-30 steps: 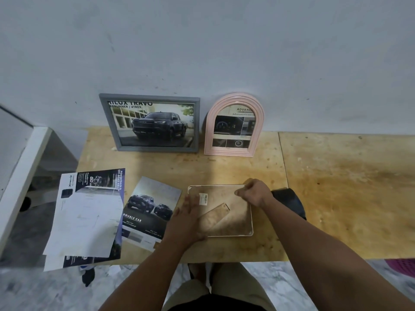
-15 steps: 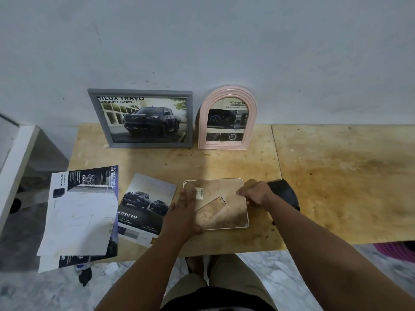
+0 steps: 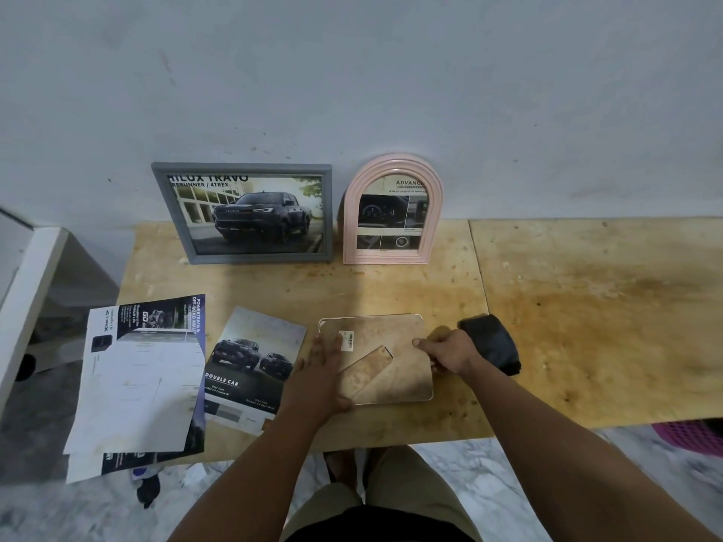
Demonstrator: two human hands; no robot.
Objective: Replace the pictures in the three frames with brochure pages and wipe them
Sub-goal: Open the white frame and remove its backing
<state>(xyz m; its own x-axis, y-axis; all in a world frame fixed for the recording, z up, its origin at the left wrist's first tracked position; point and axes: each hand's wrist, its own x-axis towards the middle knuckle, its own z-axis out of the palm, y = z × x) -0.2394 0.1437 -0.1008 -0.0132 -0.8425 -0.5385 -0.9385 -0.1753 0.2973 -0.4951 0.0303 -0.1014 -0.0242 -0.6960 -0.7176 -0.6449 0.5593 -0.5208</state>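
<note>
Two hands work the third frame (image 3: 385, 357), face down on the bench (image 3: 587, 326), brown backing up with its stand angled. Left hand (image 3: 321, 379) lies flat, fingers spread; right hand (image 3: 450, 352) pinches its right edge. Both hands keep their earlier places.

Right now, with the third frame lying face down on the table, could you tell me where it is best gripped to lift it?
Probably by its two short side edges, one from each side. The face-down frame lies flat, its stand folded against the back. The left hand rests on its left part; the right hand already holds the right edge.
</note>
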